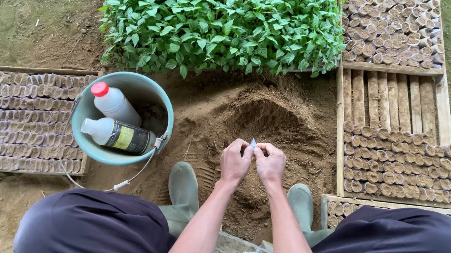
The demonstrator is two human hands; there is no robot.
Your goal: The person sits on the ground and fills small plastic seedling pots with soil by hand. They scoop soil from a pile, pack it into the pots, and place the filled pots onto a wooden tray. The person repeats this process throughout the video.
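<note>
My left hand (235, 162) and my right hand (270, 164) meet in front of me, fingertips pinched together on a small pale plastic sleeve (253, 143). They hover over a mound of loose brown soil (264, 120) with a hollow in its middle. My knees in dark trousers spread to either side, and my green rubber boots (183, 187) rest at the foot of the soil heap.
A teal bucket (155, 95) at the left holds two white bottles (115, 104). Wooden trays of small soil-filled seedling pots lie left (18, 116) and right (395, 157). A dense patch of green seedlings (222, 19) stands beyond the soil.
</note>
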